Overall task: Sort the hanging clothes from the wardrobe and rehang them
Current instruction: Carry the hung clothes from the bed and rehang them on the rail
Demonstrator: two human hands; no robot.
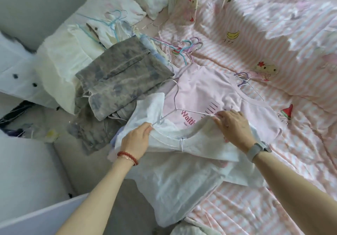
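A white T-shirt [175,176] lies spread on the bed in front of me, on top of a pink T-shirt [206,88] with red lettering. A pale wire hanger [176,96] lies across the pink shirt, its arms running down into the white shirt's neckline. My left hand [135,141] grips the white shirt's collar at the left, where the hanger's left arm goes in. My right hand [232,128] pinches the collar and the hanger's right arm at the right side.
A grey patterned garment [120,74] lies folded on a heap of white clothes [63,59] at the left. Several loose coloured hangers [184,47] lie above the pink shirt. The pink striped bed cover [273,39] stretches to the right. White furniture [27,171] stands at the lower left.
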